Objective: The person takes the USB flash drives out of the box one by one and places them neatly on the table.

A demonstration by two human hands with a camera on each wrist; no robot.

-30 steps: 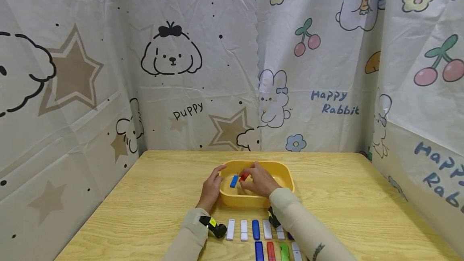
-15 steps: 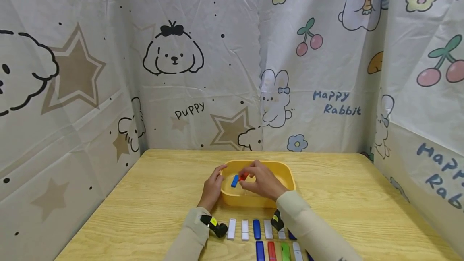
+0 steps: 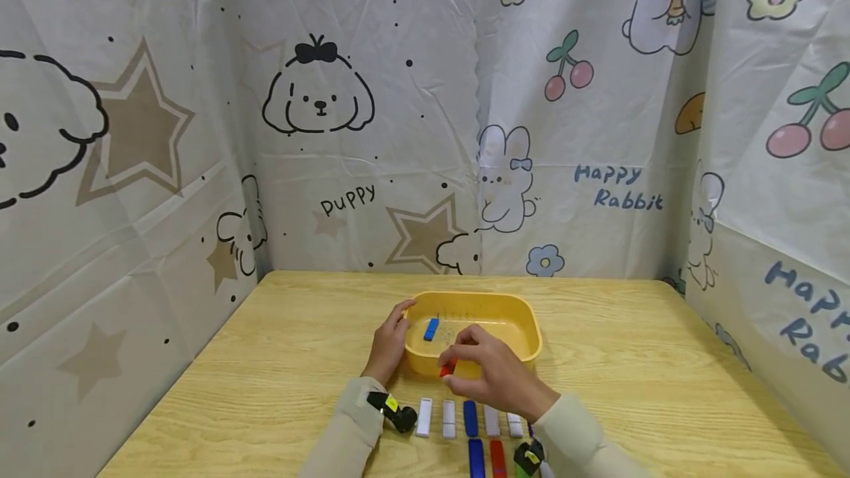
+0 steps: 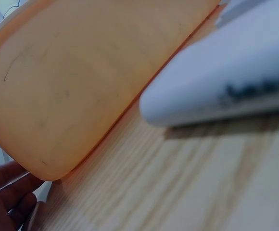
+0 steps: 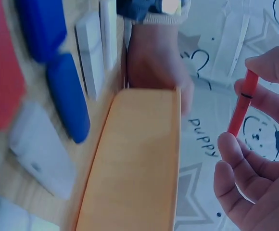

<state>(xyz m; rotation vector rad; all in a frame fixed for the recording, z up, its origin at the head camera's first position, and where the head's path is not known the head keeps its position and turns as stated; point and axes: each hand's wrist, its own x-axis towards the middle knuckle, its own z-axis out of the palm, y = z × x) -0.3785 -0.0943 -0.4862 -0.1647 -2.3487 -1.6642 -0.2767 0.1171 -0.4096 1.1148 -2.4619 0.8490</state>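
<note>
My right hand (image 3: 491,367) pinches a small red USB stick (image 3: 448,368) between thumb and fingertips, just in front of the yellow bin's near wall. In the right wrist view the red stick has a dark seam around it. At the yellow bin's (image 3: 468,299) left end, my left hand (image 3: 387,345) holds the wall and rim; in the left wrist view its fingers (image 4: 14,187) curl at the bin's corner, partly hidden. Inside the bin lies a blue stick (image 3: 431,330). Before the bin stand rows of sticks, among them a white one (image 3: 424,417) and a blue one (image 3: 471,418).
The wooden table (image 3: 299,360) runs back to a printed curtain (image 3: 319,198), which also hangs at both sides. A second row holds a larger red stick (image 3: 498,458) and a blue one (image 3: 476,458). My right wrist and its camera cover part of the rows.
My right hand has come out of the bin toward me, carrying the red USB stick over the near rim. The left hand stays at the bin's left end.
</note>
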